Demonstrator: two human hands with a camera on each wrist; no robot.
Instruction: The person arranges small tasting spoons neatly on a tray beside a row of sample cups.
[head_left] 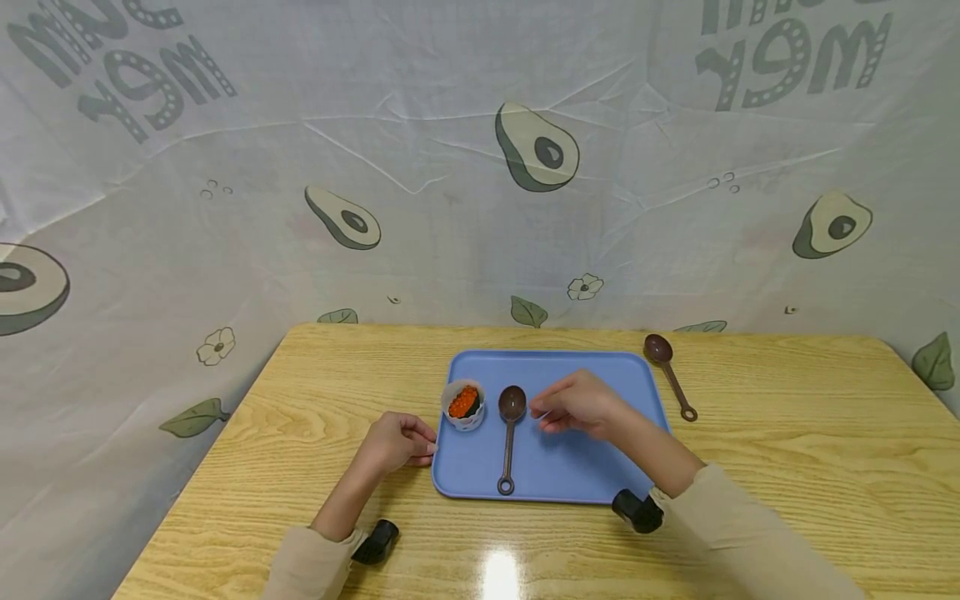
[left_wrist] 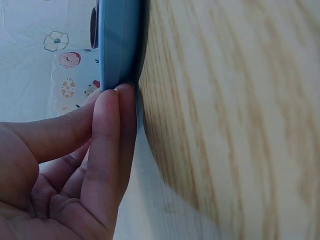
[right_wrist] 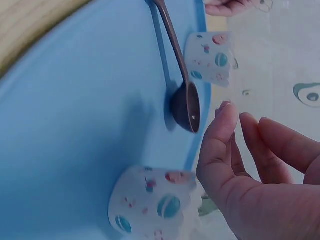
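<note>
My left hand [head_left: 400, 442] is at the left edge of a blue tray [head_left: 585, 475]. In the left wrist view its thumb and fingertips pinch the tray's rim [left_wrist: 119, 45]. My right hand [head_left: 581, 406] is over the tray, right of a brown measuring spoon [head_left: 513, 404], with fingers loosely bent and nothing between them. That spoon lies on the tray, bowl toward the back, handle toward me. Left of it stands a white patterned paper cup [head_left: 465, 422] holding sushi with orange roe [head_left: 462, 402]. A second patterned cup [right_wrist: 150, 205] shows below my right hand in the right wrist view; the head view hides it.
Another brown measuring spoon [head_left: 660, 350] lies on the wooden table [head_left: 787, 433] beyond the tray's right side. Behind the table hangs a pale cloth [head_left: 450, 225] printed with avocados. Black wrist devices sit at both sleeves.
</note>
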